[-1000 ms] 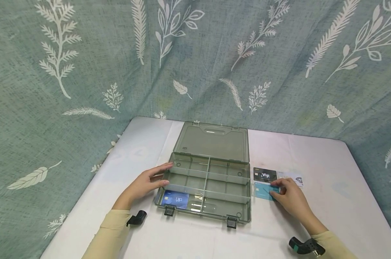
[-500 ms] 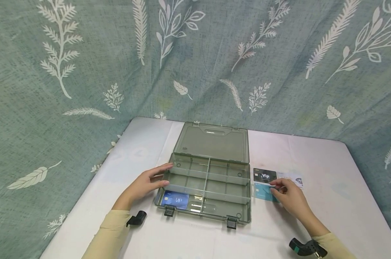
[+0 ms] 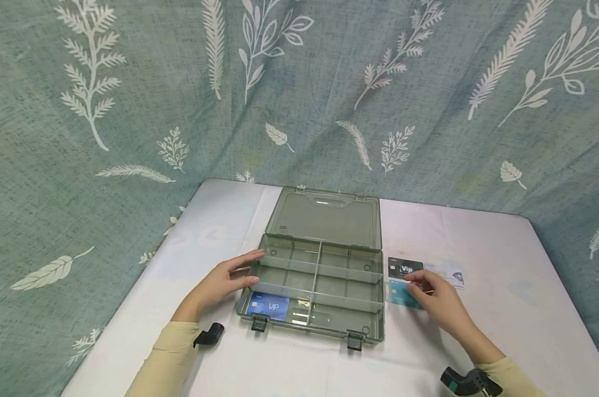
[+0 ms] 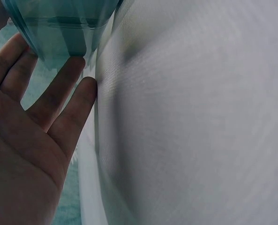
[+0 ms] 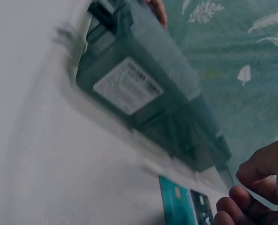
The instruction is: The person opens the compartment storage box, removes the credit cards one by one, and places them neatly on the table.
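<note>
A smoky, see-through divided box [image 3: 349,286] lies with its lid [image 3: 324,218] folded back. In its near-left compartment sits a blue VIP card [image 3: 269,307]. My left hand [image 3: 225,284] rests against the box's left side, fingers spread and fairly straight in the left wrist view. Right of the box, my right hand [image 3: 440,300] is over a teal card [image 3: 400,295] and the edge of a black Vip card [image 3: 398,267]. Its fingers bend loosely; the right wrist view reveals nothing pinched between them. The teal card [image 5: 176,201] appears flat on the table, partly covered by the hand.
Beside the black card lies a white card [image 3: 453,277], partly behind the right hand. Two latches [image 3: 355,341] stick out at the box's front edge. A leaf-patterned curtain [image 3: 299,110] hangs behind the white-covered table [image 3: 299,369].
My right hand has shifted slightly left and back, its fingertips moving from the teal card's right part toward its top edge by the black card. My left hand and the box have stayed put.
</note>
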Demonstrator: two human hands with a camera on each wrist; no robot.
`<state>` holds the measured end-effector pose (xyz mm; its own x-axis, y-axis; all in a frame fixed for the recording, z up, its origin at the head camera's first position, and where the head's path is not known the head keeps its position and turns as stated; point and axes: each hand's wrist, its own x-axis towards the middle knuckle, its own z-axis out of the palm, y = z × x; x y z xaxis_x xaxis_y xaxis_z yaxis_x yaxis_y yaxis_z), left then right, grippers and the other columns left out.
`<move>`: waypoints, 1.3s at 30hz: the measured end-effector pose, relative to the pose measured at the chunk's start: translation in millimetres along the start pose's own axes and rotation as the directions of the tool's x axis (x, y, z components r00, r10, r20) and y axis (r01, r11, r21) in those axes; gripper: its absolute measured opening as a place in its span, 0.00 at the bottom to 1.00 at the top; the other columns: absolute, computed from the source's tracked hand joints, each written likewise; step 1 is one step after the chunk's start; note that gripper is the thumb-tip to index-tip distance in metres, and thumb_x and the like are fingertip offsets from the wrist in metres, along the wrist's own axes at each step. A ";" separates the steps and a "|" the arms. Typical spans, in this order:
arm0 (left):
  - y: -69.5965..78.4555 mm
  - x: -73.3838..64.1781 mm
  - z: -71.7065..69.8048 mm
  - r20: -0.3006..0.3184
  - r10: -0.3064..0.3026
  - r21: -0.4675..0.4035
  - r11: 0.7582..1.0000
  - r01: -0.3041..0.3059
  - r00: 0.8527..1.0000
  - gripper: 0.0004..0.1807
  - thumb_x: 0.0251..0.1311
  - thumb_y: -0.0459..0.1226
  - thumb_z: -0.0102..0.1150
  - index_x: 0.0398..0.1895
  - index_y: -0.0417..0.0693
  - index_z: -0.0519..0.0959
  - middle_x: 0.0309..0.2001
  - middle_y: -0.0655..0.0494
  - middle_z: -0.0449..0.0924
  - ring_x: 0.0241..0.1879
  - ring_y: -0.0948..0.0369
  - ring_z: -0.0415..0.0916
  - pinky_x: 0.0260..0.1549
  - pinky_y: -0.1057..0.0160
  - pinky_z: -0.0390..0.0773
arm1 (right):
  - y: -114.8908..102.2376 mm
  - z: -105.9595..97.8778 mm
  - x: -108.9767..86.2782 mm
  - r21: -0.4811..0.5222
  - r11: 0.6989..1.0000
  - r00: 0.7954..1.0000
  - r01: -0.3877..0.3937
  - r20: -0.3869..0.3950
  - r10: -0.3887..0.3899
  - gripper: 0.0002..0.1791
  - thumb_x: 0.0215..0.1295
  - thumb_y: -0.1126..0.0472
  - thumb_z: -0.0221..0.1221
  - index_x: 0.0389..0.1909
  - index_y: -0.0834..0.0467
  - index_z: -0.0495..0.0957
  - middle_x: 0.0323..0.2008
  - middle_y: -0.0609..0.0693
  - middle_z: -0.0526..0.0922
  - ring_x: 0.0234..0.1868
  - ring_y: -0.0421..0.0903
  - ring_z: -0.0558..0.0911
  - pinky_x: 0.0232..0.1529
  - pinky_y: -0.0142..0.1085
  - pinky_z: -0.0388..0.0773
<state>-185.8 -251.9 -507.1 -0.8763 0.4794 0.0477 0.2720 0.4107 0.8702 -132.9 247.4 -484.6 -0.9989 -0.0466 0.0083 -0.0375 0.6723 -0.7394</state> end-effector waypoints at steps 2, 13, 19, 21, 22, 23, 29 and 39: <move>-0.3 0.0 -0.1 -0.001 0.000 0.002 1.000 0.000 1.000 0.34 0.66 0.42 0.67 0.75 0.51 0.69 0.77 0.57 0.61 0.75 0.53 0.58 0.71 0.52 0.67 | -4.8 0.8 -0.4 0.037 0.999 1.000 0.005 0.020 -0.005 0.10 0.72 0.62 0.62 0.51 0.59 0.83 0.40 0.49 0.83 0.42 0.45 0.80 0.39 0.33 0.79; -0.9 -0.1 -0.5 0.002 0.004 0.008 1.000 -0.004 1.000 0.34 0.67 0.42 0.67 0.75 0.52 0.68 0.77 0.57 0.60 0.75 0.51 0.59 0.71 0.51 0.67 | -27.6 12.3 -0.3 0.170 0.984 0.991 0.050 0.113 -0.070 0.11 0.74 0.62 0.60 0.53 0.60 0.81 0.39 0.50 0.82 0.36 0.43 0.77 0.33 0.32 0.78; -0.8 -0.5 -0.5 0.004 0.012 -0.001 1.000 -0.012 1.000 0.35 0.67 0.41 0.67 0.75 0.51 0.68 0.77 0.57 0.60 0.75 0.51 0.59 0.71 0.51 0.67 | -39.8 19.0 1.0 0.214 0.974 0.982 0.075 0.156 -0.110 0.12 0.74 0.60 0.60 0.53 0.61 0.81 0.41 0.55 0.83 0.36 0.42 0.78 0.33 0.31 0.78; -1.1 -0.5 -0.3 0.005 0.013 -0.002 1.000 -0.013 1.000 0.35 0.67 0.41 0.67 0.75 0.50 0.68 0.77 0.57 0.60 0.75 0.51 0.59 0.71 0.51 0.67 | -44.0 21.4 1.5 0.220 0.972 0.978 0.086 0.169 -0.124 0.12 0.74 0.60 0.60 0.52 0.61 0.81 0.41 0.55 0.83 0.36 0.42 0.77 0.33 0.31 0.77; -1.0 -0.4 -0.2 0.004 0.011 -0.002 1.000 -0.011 1.000 0.35 0.67 0.41 0.67 0.75 0.50 0.68 0.77 0.57 0.60 0.75 0.52 0.59 0.71 0.51 0.67 | -45.9 22.7 1.8 0.223 0.970 0.975 0.094 0.175 -0.135 0.12 0.74 0.60 0.60 0.52 0.61 0.81 0.41 0.55 0.83 0.35 0.42 0.77 0.32 0.31 0.77; -1.1 -0.2 -0.2 0.004 0.010 -0.001 1.000 -0.010 1.000 0.35 0.67 0.41 0.67 0.75 0.51 0.68 0.77 0.57 0.60 0.75 0.52 0.59 0.71 0.51 0.67 | -48.0 23.9 2.0 0.225 0.969 0.973 0.099 0.182 -0.142 0.12 0.74 0.60 0.60 0.52 0.61 0.81 0.41 0.55 0.83 0.35 0.41 0.77 0.32 0.31 0.77; -1.3 0.1 -1.0 0.004 0.002 0.006 1.000 -0.002 1.000 0.35 0.67 0.42 0.67 0.75 0.51 0.68 0.78 0.57 0.60 0.75 0.52 0.59 0.71 0.53 0.66 | -61.5 32.6 3.4 0.212 0.967 0.958 0.142 0.215 -0.188 0.11 0.75 0.59 0.60 0.52 0.59 0.81 0.41 0.51 0.83 0.36 0.42 0.77 0.33 0.32 0.77; 0.2 -0.5 -0.6 0.000 0.009 -0.005 1.000 -0.009 1.000 0.34 0.66 0.41 0.67 0.75 0.51 0.68 0.77 0.56 0.60 0.75 0.50 0.60 0.71 0.52 0.67 | -82.9 51.8 6.7 0.231 0.949 0.923 0.213 0.272 -0.273 0.11 0.76 0.59 0.59 0.52 0.57 0.81 0.44 0.49 0.83 0.42 0.42 0.80 0.42 0.33 0.82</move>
<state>-185.6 -252.6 -506.6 -0.8737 0.4833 0.0556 0.2780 0.4022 0.8723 -135.0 153.0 -458.1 -0.9035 -0.4279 0.0265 -0.2417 0.4574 -0.8558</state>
